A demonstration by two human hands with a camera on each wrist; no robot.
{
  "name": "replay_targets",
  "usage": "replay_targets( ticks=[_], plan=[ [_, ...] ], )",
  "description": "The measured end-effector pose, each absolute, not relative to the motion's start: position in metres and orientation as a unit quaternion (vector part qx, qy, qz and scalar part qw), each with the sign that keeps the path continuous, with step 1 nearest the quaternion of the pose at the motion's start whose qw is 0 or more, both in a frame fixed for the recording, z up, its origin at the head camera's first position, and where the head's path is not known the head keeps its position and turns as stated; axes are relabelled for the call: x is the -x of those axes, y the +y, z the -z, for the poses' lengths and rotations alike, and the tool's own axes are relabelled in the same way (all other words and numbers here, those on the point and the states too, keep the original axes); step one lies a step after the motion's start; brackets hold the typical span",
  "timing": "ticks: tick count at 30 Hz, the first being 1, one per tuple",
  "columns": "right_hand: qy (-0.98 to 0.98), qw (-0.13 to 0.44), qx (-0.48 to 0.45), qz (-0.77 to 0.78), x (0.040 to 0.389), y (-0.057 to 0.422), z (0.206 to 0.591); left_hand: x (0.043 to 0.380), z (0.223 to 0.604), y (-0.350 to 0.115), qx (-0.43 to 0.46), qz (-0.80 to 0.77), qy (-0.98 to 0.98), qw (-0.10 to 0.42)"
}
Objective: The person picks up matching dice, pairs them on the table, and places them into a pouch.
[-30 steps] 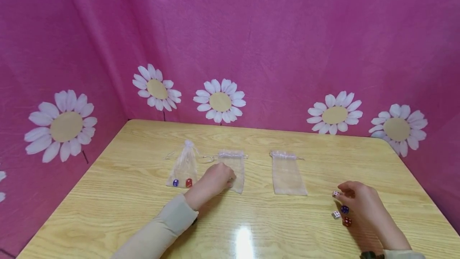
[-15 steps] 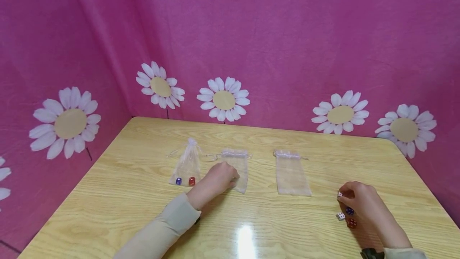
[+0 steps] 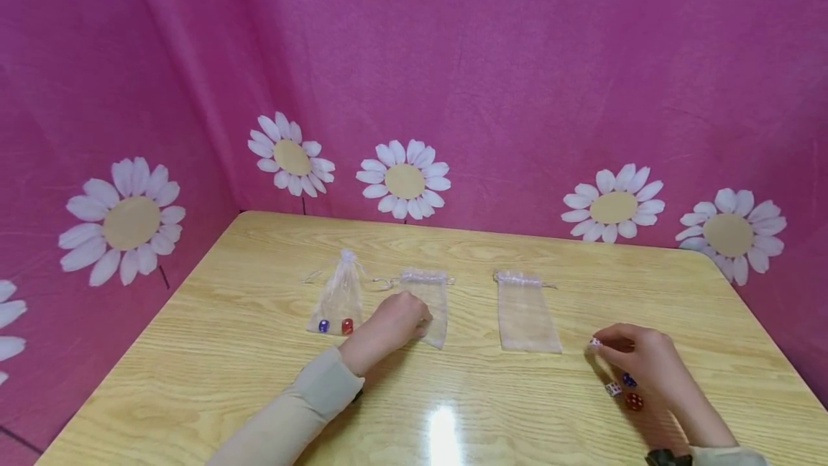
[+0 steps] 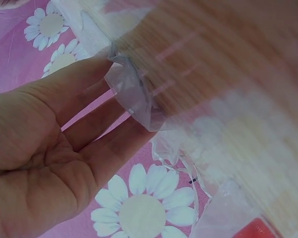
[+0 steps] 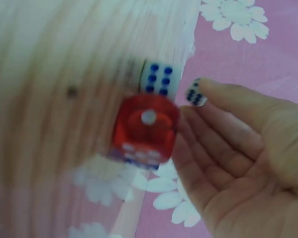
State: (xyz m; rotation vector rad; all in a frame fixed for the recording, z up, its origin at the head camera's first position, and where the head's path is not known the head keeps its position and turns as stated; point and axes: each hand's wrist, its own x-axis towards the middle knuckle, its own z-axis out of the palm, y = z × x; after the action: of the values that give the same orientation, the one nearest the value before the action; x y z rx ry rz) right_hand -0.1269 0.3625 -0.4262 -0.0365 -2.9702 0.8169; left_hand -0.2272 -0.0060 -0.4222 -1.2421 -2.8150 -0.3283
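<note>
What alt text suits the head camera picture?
A right hand pinches a white die near three more dice on a table. The left hand holds the middle sheer bag of three; the leftmost bag contains a blue die and a red die.

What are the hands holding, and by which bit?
The right hand pinches a white die by its sides. The left hand pinches the middle sheer drawstring bag by an edge; I can't tell which.

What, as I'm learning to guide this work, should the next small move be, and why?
Probably carry the pinched white die toward the middle bag: the right hand holds that die, the left hand pinches that bag, where no die shows, and the left bag contains two dice.
</note>
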Motion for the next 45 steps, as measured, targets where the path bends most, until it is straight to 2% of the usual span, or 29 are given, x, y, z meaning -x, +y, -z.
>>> replay_targets(
  ticks=[7,15,25,34,39,45],
  plan=[
    [-0.942,0.041,0.02,-0.332,0.124,0.34,0.424,0.226,0.423,-0.006,0.397,0.121,-0.91,0.026],
    [-0.906,0.075,-0.028,-0.415,0.119,0.298,0.421,0.226,0.422,-0.005,0.396,0.113,-0.911,0.033],
    [-0.883,0.06,-0.08,-0.459,0.112,0.246,0.42,0.225,0.422,-0.007,0.405,0.122,-0.906,0.033],
    [-0.859,0.067,-0.185,-0.473,0.105,0.212,0.421,0.226,0.424,-0.006,0.402,0.131,-0.906,0.032],
    [-0.863,0.047,-0.221,-0.451,0.1,0.2,0.423,0.226,0.424,-0.006,0.406,0.122,-0.904,0.044],
    [-0.872,0.021,-0.247,-0.423,0.095,0.189,0.423,0.226,0.423,-0.005,0.395,0.131,-0.909,0.033]
  ],
)
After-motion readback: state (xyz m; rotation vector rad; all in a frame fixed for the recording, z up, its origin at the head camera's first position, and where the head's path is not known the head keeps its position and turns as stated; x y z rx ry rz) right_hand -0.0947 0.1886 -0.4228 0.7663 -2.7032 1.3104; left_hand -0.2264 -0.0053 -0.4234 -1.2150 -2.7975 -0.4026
